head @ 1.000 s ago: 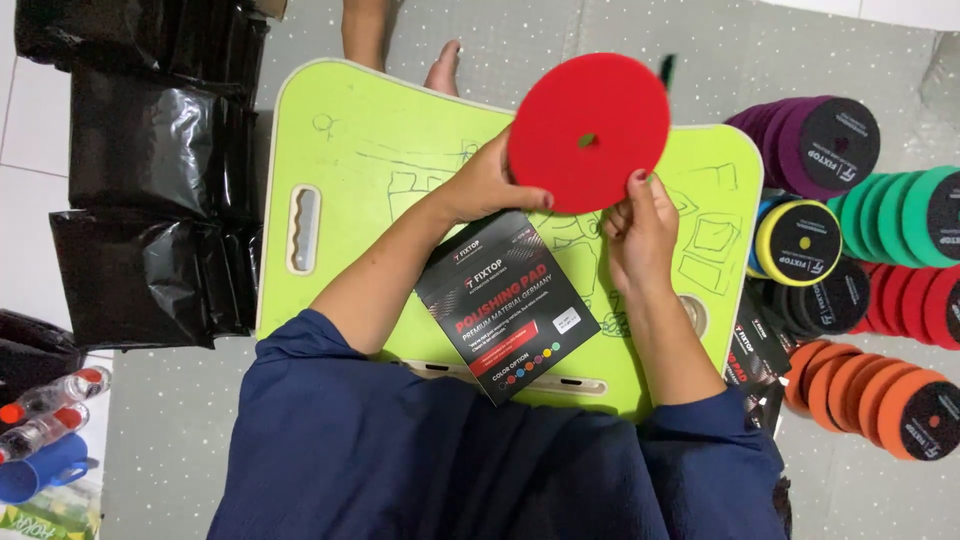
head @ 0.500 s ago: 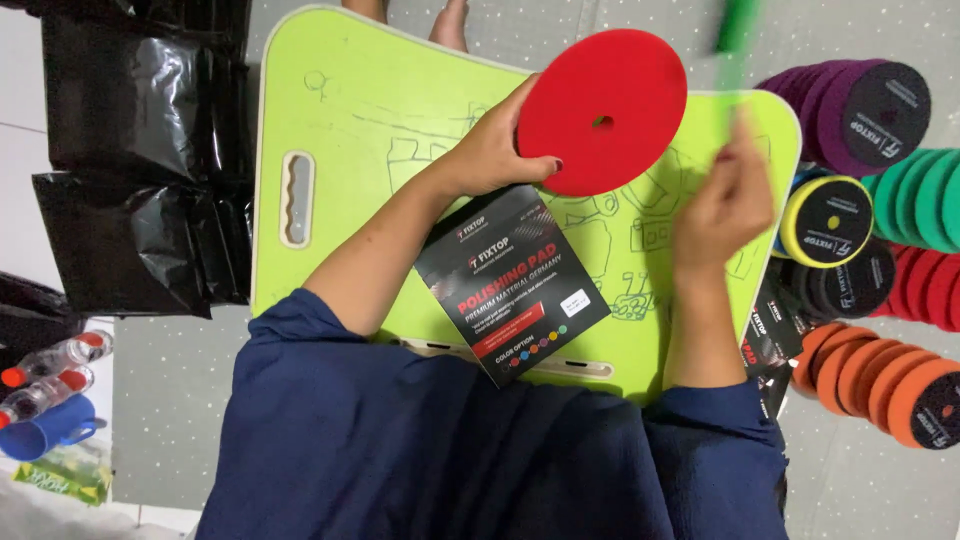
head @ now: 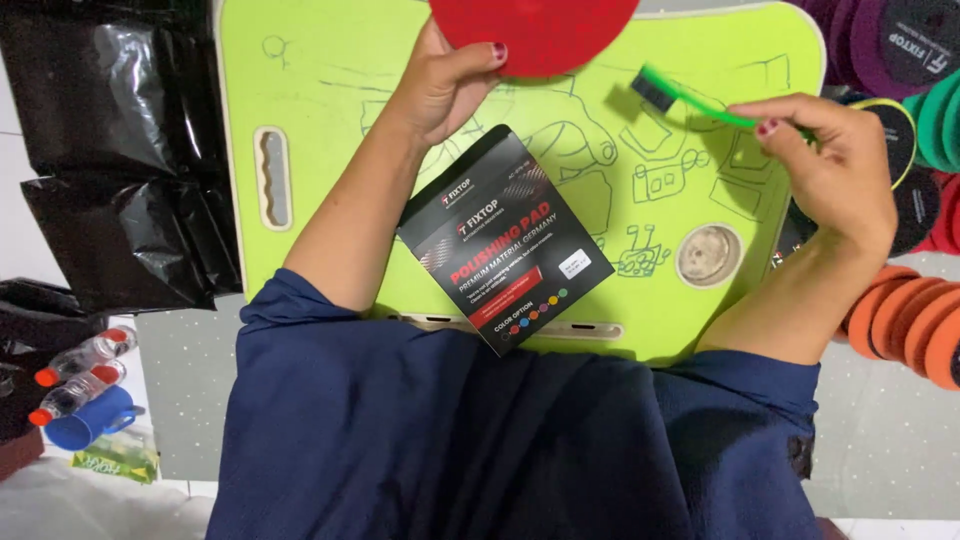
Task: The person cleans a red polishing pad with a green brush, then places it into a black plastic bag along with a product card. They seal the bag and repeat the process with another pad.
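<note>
Fingers (head: 790, 125) of right hand (head: 835, 175) now pinch green brush (head: 690, 100) (just fetched) | left hand (head: 440, 85) grips red pad (head: 535, 30) at 12 o'clock | brushing looks set to begin

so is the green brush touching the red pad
No, the brush in the right hand hangs over the green board, apart from the red pad held by the left hand.

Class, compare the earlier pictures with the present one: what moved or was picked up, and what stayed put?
The right hand left the red pad and now holds a green brush out to the right. The left hand still grips the pad; the black packet stays on the green lap desk.
</note>
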